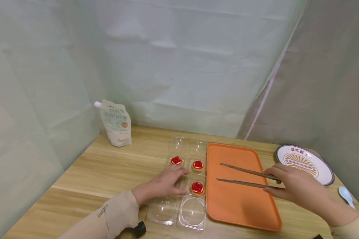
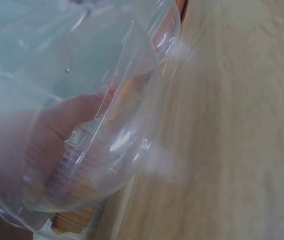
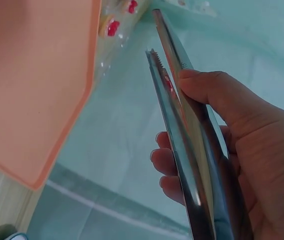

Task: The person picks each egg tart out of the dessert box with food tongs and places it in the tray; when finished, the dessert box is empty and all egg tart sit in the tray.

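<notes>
Metal tongs (image 1: 242,182) with serrated tips are held in my right hand (image 1: 299,186), their two arms apart above an orange tray (image 1: 239,209). My left hand (image 1: 163,182) grips the front-left clear plastic box, thumb at its near side and fingers at its far side. The open lid (image 1: 163,212) of that box lies toward me, and the hand hides what the box holds. Red-topped tarts sit in the neighbouring boxes: one back left (image 1: 176,160), one back right (image 1: 198,165), one front right (image 1: 197,188). The left thumb (image 2: 79,110) shows blurrily through clear plastic in the left wrist view.
A pouch with a white cap (image 1: 116,124) stands at the back left. To the right of the tray are a patterned plate (image 1: 305,162) and a pale blue spoon (image 1: 347,196). Light curtains (image 1: 182,66) enclose the wooden table (image 1: 107,166).
</notes>
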A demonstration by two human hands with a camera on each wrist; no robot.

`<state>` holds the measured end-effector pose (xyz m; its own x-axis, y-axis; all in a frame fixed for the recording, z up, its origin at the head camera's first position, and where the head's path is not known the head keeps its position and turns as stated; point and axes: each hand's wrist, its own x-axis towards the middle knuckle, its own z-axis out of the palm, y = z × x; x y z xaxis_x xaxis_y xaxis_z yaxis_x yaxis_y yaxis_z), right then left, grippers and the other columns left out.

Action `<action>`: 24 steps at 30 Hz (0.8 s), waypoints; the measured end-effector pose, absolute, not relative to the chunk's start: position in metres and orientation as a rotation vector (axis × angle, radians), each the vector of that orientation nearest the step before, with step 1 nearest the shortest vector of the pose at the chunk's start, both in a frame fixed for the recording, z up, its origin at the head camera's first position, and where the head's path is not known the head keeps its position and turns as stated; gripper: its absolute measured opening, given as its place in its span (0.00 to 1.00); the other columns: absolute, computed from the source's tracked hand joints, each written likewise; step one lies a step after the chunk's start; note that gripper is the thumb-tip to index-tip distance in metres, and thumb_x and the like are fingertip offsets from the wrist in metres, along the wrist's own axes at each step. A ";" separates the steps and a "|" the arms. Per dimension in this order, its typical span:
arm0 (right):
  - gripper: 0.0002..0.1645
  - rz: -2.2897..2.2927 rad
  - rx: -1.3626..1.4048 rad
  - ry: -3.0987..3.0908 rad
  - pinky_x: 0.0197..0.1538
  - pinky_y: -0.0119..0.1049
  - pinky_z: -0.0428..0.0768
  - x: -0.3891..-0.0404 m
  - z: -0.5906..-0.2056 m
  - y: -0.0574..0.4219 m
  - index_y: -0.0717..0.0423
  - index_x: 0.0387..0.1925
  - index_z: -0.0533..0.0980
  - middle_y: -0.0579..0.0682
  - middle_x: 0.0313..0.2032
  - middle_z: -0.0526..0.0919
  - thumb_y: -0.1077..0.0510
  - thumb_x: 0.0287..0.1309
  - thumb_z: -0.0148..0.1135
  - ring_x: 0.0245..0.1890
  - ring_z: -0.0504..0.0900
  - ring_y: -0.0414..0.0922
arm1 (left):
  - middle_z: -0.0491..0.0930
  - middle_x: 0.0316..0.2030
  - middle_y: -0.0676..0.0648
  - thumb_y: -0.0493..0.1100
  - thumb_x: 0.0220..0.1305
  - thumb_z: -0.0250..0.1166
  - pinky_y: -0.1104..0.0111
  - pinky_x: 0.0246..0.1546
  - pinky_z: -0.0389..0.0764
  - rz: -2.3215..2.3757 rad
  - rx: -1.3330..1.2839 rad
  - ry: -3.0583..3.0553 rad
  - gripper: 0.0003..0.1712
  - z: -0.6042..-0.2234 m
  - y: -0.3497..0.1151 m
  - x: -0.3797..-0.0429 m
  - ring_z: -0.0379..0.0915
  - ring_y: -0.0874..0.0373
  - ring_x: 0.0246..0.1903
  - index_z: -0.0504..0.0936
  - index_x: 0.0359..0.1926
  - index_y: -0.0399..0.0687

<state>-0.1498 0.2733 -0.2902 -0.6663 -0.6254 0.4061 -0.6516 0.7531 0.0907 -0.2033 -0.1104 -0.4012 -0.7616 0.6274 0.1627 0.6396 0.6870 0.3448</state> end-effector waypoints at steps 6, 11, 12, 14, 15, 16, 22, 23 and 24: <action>0.20 0.050 0.964 -2.669 0.21 0.23 0.67 -0.155 -0.287 0.253 0.45 0.36 0.80 0.33 0.30 0.75 0.48 0.39 0.77 0.22 0.67 0.24 | 0.76 0.56 0.47 0.59 0.51 0.71 0.56 0.65 0.68 -0.593 -1.075 -2.850 0.40 -0.401 -0.111 -0.204 0.69 0.53 0.58 0.72 0.62 0.45; 0.20 0.043 1.050 -2.692 0.22 0.24 0.69 -0.161 -0.287 0.242 0.49 0.38 0.80 0.38 0.32 0.77 0.49 0.42 0.76 0.23 0.68 0.26 | 0.76 0.57 0.47 0.59 0.52 0.70 0.55 0.66 0.67 -0.598 -1.093 -2.841 0.40 -0.401 -0.111 -0.204 0.69 0.53 0.59 0.72 0.61 0.45; 0.20 0.045 1.074 -2.693 0.22 0.24 0.69 -0.162 -0.288 0.240 0.49 0.38 0.79 0.38 0.32 0.77 0.49 0.43 0.76 0.23 0.68 0.26 | 0.76 0.57 0.47 0.59 0.52 0.70 0.55 0.66 0.66 -0.600 -1.095 -2.841 0.40 -0.401 -0.110 -0.204 0.69 0.53 0.59 0.72 0.61 0.45; 0.19 0.052 1.102 -2.702 0.22 0.24 0.69 -0.164 -0.288 0.237 0.50 0.38 0.79 0.38 0.31 0.76 0.50 0.44 0.75 0.23 0.70 0.27 | 0.76 0.57 0.47 0.60 0.52 0.70 0.54 0.67 0.66 -0.602 -1.091 -2.844 0.40 -0.401 -0.110 -0.204 0.69 0.53 0.59 0.72 0.61 0.45; 0.19 0.059 1.116 -2.708 0.22 0.23 0.69 -0.165 -0.289 0.235 0.50 0.39 0.79 0.38 0.31 0.75 0.50 0.45 0.74 0.22 0.71 0.27 | 0.76 0.57 0.47 0.60 0.52 0.70 0.54 0.67 0.66 -0.603 -1.088 -2.847 0.40 -0.401 -0.111 -0.204 0.68 0.53 0.60 0.72 0.61 0.45; 0.18 0.064 1.128 -2.713 0.21 0.23 0.69 -0.165 -0.289 0.232 0.50 0.39 0.79 0.38 0.30 0.75 0.50 0.45 0.74 0.22 0.71 0.27 | 0.76 0.57 0.47 0.60 0.52 0.70 0.54 0.67 0.66 -0.603 -1.085 -2.850 0.40 -0.401 -0.111 -0.204 0.68 0.53 0.60 0.72 0.61 0.46; 0.18 0.040 1.194 -2.721 0.19 0.23 0.67 -0.168 -0.288 0.219 0.51 0.38 0.80 0.40 0.29 0.74 0.50 0.46 0.74 0.18 0.67 0.25 | 0.76 0.57 0.48 0.60 0.52 0.70 0.56 0.66 0.67 -0.584 -1.074 -2.851 0.40 -0.402 -0.111 -0.205 0.68 0.53 0.59 0.72 0.61 0.46; 0.18 0.027 1.207 -2.727 0.19 0.23 0.66 -0.169 -0.287 0.217 0.51 0.38 0.80 0.40 0.30 0.75 0.49 0.46 0.73 0.18 0.66 0.25 | 0.76 0.57 0.48 0.60 0.51 0.70 0.56 0.66 0.67 -0.579 -1.074 -2.849 0.40 -0.402 -0.111 -0.204 0.69 0.53 0.59 0.72 0.61 0.46; 0.18 0.009 1.215 -2.734 0.19 0.24 0.66 -0.170 -0.287 0.215 0.51 0.38 0.80 0.40 0.30 0.75 0.49 0.46 0.73 0.18 0.66 0.26 | 0.76 0.57 0.48 0.60 0.51 0.70 0.56 0.66 0.67 -0.575 -1.075 -2.848 0.40 -0.402 -0.111 -0.204 0.69 0.53 0.59 0.72 0.61 0.46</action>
<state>-0.1695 0.2150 -0.2868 -0.6607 -0.7378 0.1387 -0.7387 0.6718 0.0548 -0.2044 -0.1109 -0.4023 -0.7582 0.6298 0.1690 0.6460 0.6903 0.3258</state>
